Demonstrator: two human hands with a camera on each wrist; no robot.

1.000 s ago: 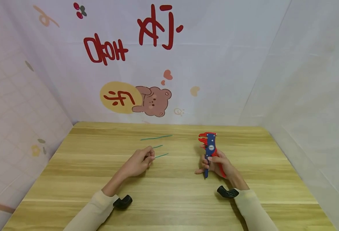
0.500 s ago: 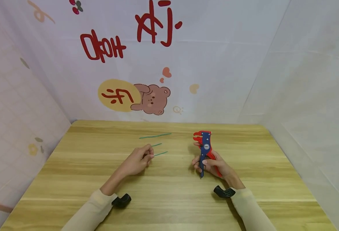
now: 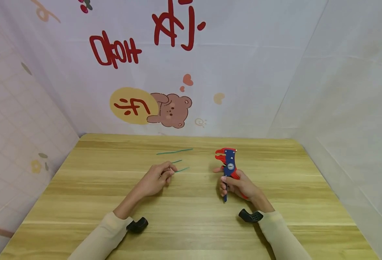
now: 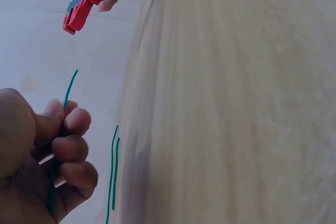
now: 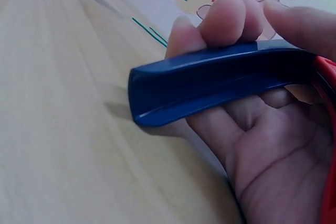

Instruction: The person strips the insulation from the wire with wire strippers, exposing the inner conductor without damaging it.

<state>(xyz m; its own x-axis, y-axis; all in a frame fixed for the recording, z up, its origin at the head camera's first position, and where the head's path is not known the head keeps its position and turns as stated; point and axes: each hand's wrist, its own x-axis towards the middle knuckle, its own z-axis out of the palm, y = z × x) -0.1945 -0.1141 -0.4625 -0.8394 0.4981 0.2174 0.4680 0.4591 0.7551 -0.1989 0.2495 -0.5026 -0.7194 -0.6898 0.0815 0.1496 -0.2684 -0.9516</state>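
The left hand (image 3: 156, 180) pinches a thin green wire (image 3: 182, 169) between thumb and finger. Only one end comes out plainly beyond this grip; the middle part is hidden behind the curled fingers, and in the left wrist view a lower piece appears again against the palm. Two other green wires lie on the table, farther from the person than the left grip. The long wire (image 3: 174, 151) shows whole in the head view, while the short wire (image 3: 177, 161), nearer to this grip, is partly covered by the hand.

To the right of the left grip, and apart from it, the right hand (image 3: 239, 186) holds the pliers (image 3: 230, 162), with fingers and thumb around the handles. The fingers hide much of the red handle (image 3: 234, 175), and the right wrist view cuts it at the edge. The writing on the round pale badge (image 3: 231, 166), above the grip, is too small to read.

The blue handle (image 5: 220, 77) is smooth and a little shiny, shaped like a hollow channel, and it crosses the right palm. Beyond the right grip, the red jaws of the pliers stand apart with a notched gap. Under both hands the table (image 3: 191, 231) shows long, pale wood grain.
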